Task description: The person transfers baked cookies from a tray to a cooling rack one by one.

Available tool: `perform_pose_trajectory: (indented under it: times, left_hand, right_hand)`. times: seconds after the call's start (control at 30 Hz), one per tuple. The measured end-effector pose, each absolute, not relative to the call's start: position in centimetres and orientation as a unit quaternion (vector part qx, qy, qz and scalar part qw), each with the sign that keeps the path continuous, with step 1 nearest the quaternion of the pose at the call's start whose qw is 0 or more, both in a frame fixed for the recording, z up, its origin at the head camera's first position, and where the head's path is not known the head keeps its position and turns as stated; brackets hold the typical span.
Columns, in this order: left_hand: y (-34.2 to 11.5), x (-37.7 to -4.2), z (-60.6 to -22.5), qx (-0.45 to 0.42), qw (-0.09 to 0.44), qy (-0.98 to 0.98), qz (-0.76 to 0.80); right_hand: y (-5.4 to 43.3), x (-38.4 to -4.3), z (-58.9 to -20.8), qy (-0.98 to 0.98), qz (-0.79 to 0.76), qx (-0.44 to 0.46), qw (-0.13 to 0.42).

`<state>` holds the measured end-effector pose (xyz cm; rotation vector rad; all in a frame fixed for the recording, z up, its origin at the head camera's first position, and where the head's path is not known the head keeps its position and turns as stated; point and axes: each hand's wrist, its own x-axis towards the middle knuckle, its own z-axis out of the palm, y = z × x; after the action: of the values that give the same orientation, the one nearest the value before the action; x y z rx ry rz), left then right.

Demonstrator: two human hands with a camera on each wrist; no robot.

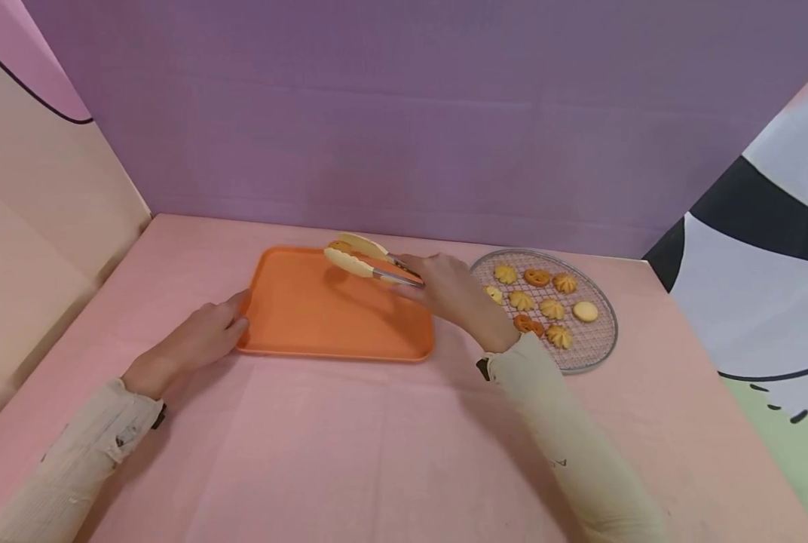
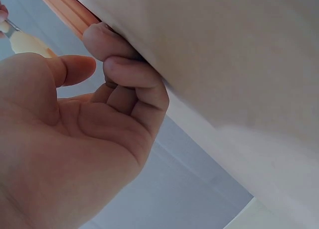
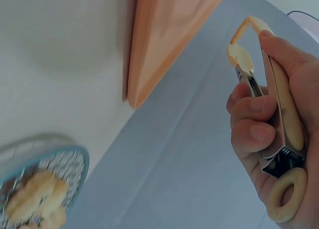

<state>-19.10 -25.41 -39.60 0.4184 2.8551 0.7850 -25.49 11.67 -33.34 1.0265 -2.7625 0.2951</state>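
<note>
In the head view my right hand grips metal tongs with cream-coloured tips, over the far right part of an orange tray. A golden-brown cookie shows between the tong tips; its far side is hidden. The tips stand above the tray, and a shadow falls on its surface. My left hand holds the tray's left edge. In the left wrist view its fingers are bent against the rim, the thumb apart from them.
To the right, a round wire rack bears several cookies, among them pretzel-shaped, swirled and plain round ones. Part of it lies behind my right wrist. A purple wall rises along the table's far edge, and a pale panel stands at left.
</note>
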Motion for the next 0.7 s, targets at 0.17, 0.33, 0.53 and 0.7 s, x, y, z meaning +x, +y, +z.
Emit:
perform_pose_trajectory:
  times: [0.17, 0.33, 0.53, 0.7]
  left_hand:
    - [-25.5, -19.3, -39.6, 0.142, 0.068, 0.953, 0.258]
    - [-25.5, -19.4, -39.7, 0.143, 0.064, 0.954, 0.255]
    - [-25.5, -19.4, -39.7, 0.141, 0.064, 0.955, 0.252]
    - [-25.6, -19.3, -39.8, 0.144, 0.065, 0.954, 0.253]
  right_hand:
    - [13.1, -24.6, -33.3, -0.921, 0.093, 0.363, 0.109]
    - [13.8, -23.8, -33.7, -0.92, 0.083, 0.365, 0.116]
    - [14.3, -22.4, -33.5, -0.928, 0.081, 0.349, 0.105]
    - [14.9, -21.2, -33.6, -0.934, 0.064, 0.337, 0.099]
